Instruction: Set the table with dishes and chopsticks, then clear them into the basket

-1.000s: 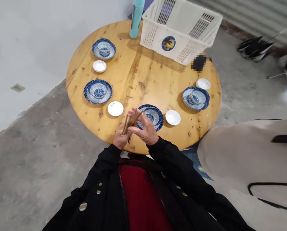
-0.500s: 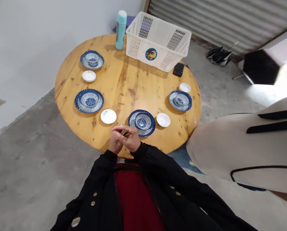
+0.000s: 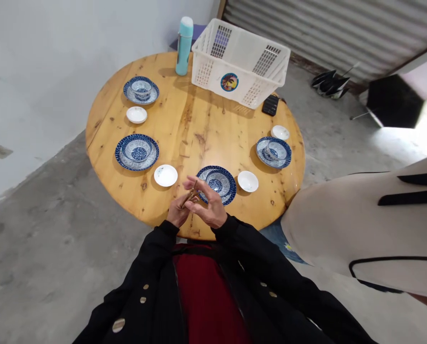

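My left hand (image 3: 178, 210) is closed around a small bundle of thin brown chopsticks (image 3: 189, 196), just above the table's near edge. The sticks point up and away, foreshortened, and partly hidden by my fingers. Against the bundle from the right comes my right hand (image 3: 213, 209), its thumb and fingers spread apart around the sticks, the thumb close to or touching them. Beyond my right hand, a blue-patterned plate with a bowl on it (image 3: 215, 183) is partly covered by my fingers. A small white dish (image 3: 165, 176) lies beyond my left hand, and another white dish (image 3: 248, 181) right of the plate.
The round wooden table (image 3: 217, 138) also bears more blue plates with bowls (image 3: 137, 152), a white plastic basket (image 3: 231, 93), a turquoise flask (image 3: 184, 48) and a black phone-like object (image 3: 270, 105). A person in a beige garment (image 3: 342, 215) is close on the right.
My hands, closed together round the sticks before, have parted a little. My right hand has moved right and its fingers have spread, showing more of the chopsticks. The view has shifted slightly.
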`<state>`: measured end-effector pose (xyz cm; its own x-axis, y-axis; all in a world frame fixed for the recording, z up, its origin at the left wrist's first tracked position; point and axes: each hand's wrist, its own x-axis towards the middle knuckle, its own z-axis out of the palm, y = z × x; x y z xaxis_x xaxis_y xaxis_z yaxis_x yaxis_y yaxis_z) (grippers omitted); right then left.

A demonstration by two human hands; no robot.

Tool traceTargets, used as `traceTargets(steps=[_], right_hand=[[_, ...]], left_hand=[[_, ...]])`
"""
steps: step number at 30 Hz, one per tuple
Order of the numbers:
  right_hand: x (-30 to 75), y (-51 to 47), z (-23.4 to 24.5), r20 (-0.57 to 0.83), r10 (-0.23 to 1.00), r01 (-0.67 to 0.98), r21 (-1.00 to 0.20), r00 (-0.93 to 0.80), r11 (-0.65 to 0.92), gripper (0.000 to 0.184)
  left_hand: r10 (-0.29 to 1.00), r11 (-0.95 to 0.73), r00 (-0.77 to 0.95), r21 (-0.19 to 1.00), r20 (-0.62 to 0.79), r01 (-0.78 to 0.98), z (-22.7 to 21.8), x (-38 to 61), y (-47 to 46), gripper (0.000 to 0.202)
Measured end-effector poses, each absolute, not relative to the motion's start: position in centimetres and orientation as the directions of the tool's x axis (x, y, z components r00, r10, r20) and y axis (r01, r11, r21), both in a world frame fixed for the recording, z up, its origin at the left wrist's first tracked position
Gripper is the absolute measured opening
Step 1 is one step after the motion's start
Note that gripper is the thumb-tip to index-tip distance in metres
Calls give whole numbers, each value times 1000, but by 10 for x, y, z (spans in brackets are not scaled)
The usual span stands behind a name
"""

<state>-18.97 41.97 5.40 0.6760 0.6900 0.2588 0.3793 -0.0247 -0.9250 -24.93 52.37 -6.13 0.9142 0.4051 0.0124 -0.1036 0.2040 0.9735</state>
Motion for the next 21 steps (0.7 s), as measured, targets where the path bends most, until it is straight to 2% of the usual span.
traceTargets(steps=[3,7,10,12,15,18,21], right_hand=[[-186,404,48,267,671,430,-899,692,-86,74],[-193,392,35,242,649,432,-890,721,-148,82],[-195,385,30,333,576,526,-825,747,-205,91],[-192,376,28,424,518,625,-716,743,-311,100],[-187,353,22,524,474,705,-487,708,-515,110],[-185,316,12,523,442,647,-313,729,-695,115],[-187,273,4,484,361,493,-177,797,-852,111]], left_hand=[[393,157,919,983,24,-93,-63,-254,528,41],[393,117,919,992,-9,-40,-54,-258,530,44],[382,125,924,992,-22,-28,-47,-258,530,48],[380,135,925,990,-27,-27,-45,-258,530,50],[389,168,920,986,-53,-14,-48,-259,530,50],[383,186,921,982,-68,-5,-52,-261,530,47],[364,178,929,984,-66,0,-55,-263,531,43]])
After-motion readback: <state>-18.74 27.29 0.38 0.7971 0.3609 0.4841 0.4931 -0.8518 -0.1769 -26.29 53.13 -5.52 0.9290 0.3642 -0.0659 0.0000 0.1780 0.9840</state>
